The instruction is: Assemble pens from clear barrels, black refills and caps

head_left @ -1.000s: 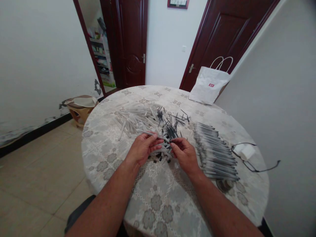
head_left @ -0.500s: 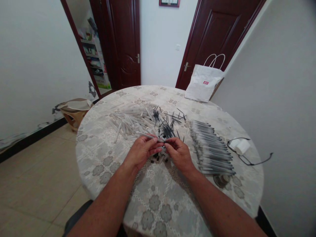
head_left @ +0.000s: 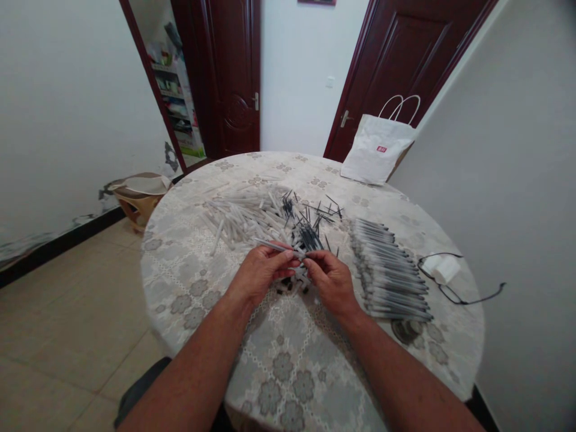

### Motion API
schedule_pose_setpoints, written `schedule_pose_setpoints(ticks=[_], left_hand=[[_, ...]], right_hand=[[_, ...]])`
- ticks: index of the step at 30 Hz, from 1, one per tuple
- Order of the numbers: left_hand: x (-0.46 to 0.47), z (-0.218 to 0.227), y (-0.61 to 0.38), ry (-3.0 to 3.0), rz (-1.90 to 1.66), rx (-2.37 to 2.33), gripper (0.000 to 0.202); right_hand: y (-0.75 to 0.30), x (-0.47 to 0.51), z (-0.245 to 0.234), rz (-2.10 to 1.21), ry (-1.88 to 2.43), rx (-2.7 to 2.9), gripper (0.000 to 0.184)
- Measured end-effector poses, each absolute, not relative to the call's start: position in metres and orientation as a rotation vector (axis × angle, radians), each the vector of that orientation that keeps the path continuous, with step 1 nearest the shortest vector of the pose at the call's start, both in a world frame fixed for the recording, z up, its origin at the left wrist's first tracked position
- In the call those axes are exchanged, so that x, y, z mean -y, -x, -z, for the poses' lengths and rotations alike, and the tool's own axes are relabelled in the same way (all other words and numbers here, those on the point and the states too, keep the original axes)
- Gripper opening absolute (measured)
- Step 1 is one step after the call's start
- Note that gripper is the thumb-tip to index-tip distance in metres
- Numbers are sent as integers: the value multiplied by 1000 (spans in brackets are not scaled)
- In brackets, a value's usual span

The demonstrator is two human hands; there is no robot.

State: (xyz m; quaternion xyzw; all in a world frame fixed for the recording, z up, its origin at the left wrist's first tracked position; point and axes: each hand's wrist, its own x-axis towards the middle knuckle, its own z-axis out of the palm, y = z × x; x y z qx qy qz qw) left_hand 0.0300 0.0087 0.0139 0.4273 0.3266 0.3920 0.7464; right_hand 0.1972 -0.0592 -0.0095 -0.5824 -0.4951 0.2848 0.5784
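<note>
My left hand [head_left: 265, 267] pinches a slim pen [head_left: 270, 244], its grey-white barrel pointing to the upper left. My right hand [head_left: 330, 276] is closed at the pen's right end, thumb and forefinger together; what sits between those fingertips is too small to make out. Just beyond the hands lie a bunch of dark pen refills [head_left: 310, 234] and a loose heap of white pen barrels [head_left: 238, 216]. Small white and black pieces [head_left: 292, 285] are partly hidden beneath the fingers. To the right, finished-looking pens [head_left: 393, 273] lie side by side in a long row.
A round table [head_left: 279, 336] with a patterned cloth holds everything. Eyeglasses [head_left: 454, 294], a white crumpled item [head_left: 443, 268] and a small round dark object [head_left: 407, 330] lie at the right. A white paper bag [head_left: 375, 147] stands at the back. A wooden stool [head_left: 137, 195] stands left.
The view has shifted slightly, so the scene sits a little further right. Both hands stay together at the pen, with hardly any change in their grip.
</note>
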Motion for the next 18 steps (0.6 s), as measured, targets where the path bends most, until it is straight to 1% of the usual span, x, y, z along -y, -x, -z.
schedule_pose_setpoints(ticks=[2,5,6,9,11,15,16,18], left_hand=[[-8,-15,-30,-947,-848,-707,28],[-7,-17,-30,-950,-836,-709,27],[-7,-18,-30,-947,-837,-711,27],[-7,-18,-31,-942,-853,-727,27],[-7,-17,-30,-948,-855,-730,27],[-7,-17,-30,-954,-838,-724,28],[-6,-18,-30,-956,-834,-722,28],[-6,-19,-31,-962,-826,-723,28]], right_hand=[[-198,60,7,-696,1396,1188,29],[-200,63,5,-703,1420,1262,39],[-200,64,5,-700,1416,1274,39],[-200,66,7,-637,1388,1292,30],[-199,67,9,-574,1394,1331,30],[-198,67,7,-526,1437,1408,20],[-198,67,6,-519,1445,1428,22],[-198,67,4,-524,1456,1462,33]])
